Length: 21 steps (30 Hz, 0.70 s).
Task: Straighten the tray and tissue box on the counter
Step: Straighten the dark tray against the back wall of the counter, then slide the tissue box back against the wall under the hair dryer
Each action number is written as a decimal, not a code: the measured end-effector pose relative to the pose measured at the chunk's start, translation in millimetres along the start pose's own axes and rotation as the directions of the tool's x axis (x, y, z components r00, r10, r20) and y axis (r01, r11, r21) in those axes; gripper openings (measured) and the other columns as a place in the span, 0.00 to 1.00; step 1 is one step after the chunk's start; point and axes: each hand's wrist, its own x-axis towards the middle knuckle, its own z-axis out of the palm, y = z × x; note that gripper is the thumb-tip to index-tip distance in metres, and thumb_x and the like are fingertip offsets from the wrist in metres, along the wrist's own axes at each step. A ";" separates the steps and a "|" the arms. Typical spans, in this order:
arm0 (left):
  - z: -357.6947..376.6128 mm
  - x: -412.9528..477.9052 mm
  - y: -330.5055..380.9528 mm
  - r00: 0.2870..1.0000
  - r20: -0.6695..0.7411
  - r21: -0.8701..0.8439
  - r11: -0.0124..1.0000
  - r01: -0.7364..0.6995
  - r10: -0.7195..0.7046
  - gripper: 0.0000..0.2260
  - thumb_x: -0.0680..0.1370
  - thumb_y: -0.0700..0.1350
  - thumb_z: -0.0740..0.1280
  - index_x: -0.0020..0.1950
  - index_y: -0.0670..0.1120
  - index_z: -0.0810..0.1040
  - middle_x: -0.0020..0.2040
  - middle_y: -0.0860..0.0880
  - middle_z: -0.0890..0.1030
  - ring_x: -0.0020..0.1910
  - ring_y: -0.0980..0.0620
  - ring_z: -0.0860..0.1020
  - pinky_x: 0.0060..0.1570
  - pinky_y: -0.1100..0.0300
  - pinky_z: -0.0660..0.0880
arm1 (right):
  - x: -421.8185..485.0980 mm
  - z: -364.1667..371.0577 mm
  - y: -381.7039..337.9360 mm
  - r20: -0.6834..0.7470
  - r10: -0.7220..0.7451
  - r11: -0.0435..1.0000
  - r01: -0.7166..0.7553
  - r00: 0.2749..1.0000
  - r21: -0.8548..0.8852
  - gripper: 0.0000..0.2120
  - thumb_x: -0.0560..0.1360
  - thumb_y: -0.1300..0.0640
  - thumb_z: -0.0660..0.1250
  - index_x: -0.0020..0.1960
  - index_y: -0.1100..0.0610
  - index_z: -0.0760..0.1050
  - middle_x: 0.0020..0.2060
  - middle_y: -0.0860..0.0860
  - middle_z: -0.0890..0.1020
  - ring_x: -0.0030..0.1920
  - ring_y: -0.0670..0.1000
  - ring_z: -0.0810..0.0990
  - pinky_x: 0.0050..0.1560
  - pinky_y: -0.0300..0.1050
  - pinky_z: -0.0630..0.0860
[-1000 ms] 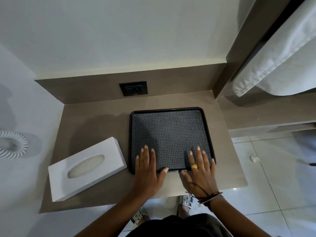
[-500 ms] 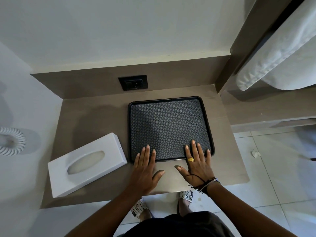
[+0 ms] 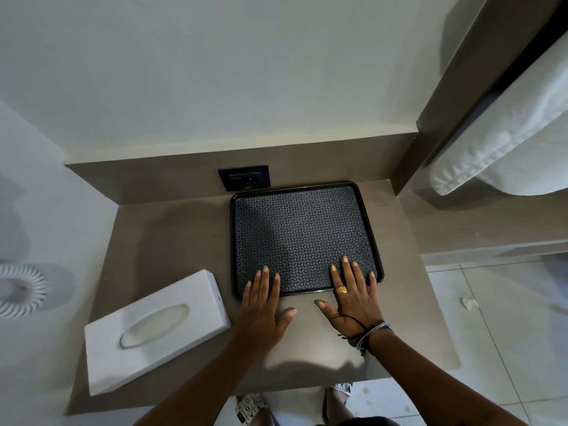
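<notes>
Counter, tray square, tissue box diagonal

The near rim of the tray is partly covered by both hands' fingers, the white coiled cord far left of the tray runs off the frame edge, the socket just behind it is too dark to read, and the feet below are cropped.
</notes>
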 end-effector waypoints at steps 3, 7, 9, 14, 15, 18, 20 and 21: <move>-3.7 6.9 -2.8 1.000 0.012 -0.006 1.000 0.004 -0.004 0.35 0.78 0.64 0.56 0.77 0.42 0.65 0.78 0.37 0.62 0.76 0.37 0.62 0.73 0.46 0.52 | 6.5 -2.9 0.5 -0.001 -0.016 1.000 0.016 1.000 -0.001 0.41 0.75 0.28 0.47 0.77 0.54 0.60 0.78 0.59 0.59 0.77 0.63 0.59 0.72 0.71 0.54; -1.8 9.3 -4.9 1.000 0.029 -0.015 1.000 -0.003 0.003 0.35 0.77 0.64 0.58 0.77 0.42 0.65 0.78 0.38 0.63 0.76 0.38 0.63 0.73 0.46 0.53 | 7.2 -1.8 2.6 -0.015 -0.038 0.999 0.038 0.999 -0.015 0.41 0.75 0.29 0.47 0.77 0.55 0.61 0.78 0.59 0.59 0.77 0.63 0.60 0.72 0.71 0.55; -0.9 8.9 -5.3 1.000 0.030 -0.012 1.000 -0.008 0.008 0.36 0.77 0.65 0.58 0.77 0.42 0.65 0.78 0.38 0.62 0.76 0.38 0.63 0.73 0.47 0.53 | 6.7 -1.3 3.0 -0.026 -0.041 0.999 0.040 0.999 -0.022 0.41 0.75 0.28 0.46 0.78 0.55 0.59 0.78 0.59 0.58 0.77 0.63 0.58 0.73 0.71 0.54; -14.1 2.3 -3.4 0.999 -0.037 -0.036 0.999 -0.011 0.009 0.36 0.78 0.65 0.56 0.78 0.42 0.61 0.79 0.39 0.56 0.78 0.40 0.58 0.76 0.47 0.49 | -1.6 -7.2 -4.8 -0.080 -0.030 1.000 0.030 0.996 0.006 0.42 0.74 0.28 0.49 0.78 0.56 0.57 0.79 0.59 0.55 0.78 0.62 0.55 0.74 0.70 0.51; -19.5 -0.9 -3.4 0.998 -0.064 -0.064 0.998 -0.009 0.005 0.36 0.78 0.65 0.55 0.79 0.42 0.59 0.80 0.40 0.54 0.79 0.40 0.56 0.76 0.47 0.49 | -5.7 -8.7 -8.8 -0.098 -0.029 0.999 0.032 0.995 0.019 0.42 0.74 0.28 0.50 0.78 0.55 0.57 0.79 0.59 0.55 0.78 0.61 0.54 0.74 0.70 0.51; -37.8 -13.1 -13.0 0.987 -0.163 -0.175 0.984 -0.040 0.011 0.37 0.79 0.66 0.52 0.80 0.43 0.54 0.81 0.41 0.48 0.81 0.43 0.48 0.78 0.46 0.45 | -24.5 -7.4 -28.3 -0.147 -0.095 0.992 0.106 0.985 0.070 0.41 0.75 0.28 0.50 0.78 0.55 0.58 0.78 0.60 0.57 0.77 0.61 0.56 0.73 0.69 0.53; -52.3 -23.2 -31.4 0.975 -0.219 -0.184 0.980 -0.074 0.033 0.38 0.78 0.67 0.52 0.81 0.45 0.51 0.82 0.42 0.46 0.81 0.45 0.45 0.78 0.48 0.40 | -39.8 1.4 -48.6 -0.140 -0.226 0.968 0.238 0.964 0.075 0.39 0.76 0.29 0.50 0.78 0.54 0.56 0.78 0.60 0.57 0.76 0.61 0.57 0.72 0.69 0.57; -59.6 -28.4 -44.7 0.971 -0.233 -0.159 0.983 -0.087 0.048 0.39 0.78 0.68 0.53 0.81 0.45 0.51 0.82 0.42 0.46 0.81 0.45 0.45 0.77 0.47 0.40 | -46.3 8.0 -60.5 -0.116 -0.290 0.952 0.298 0.950 0.067 0.38 0.77 0.30 0.50 0.79 0.52 0.54 0.79 0.59 0.55 0.77 0.60 0.56 0.72 0.68 0.57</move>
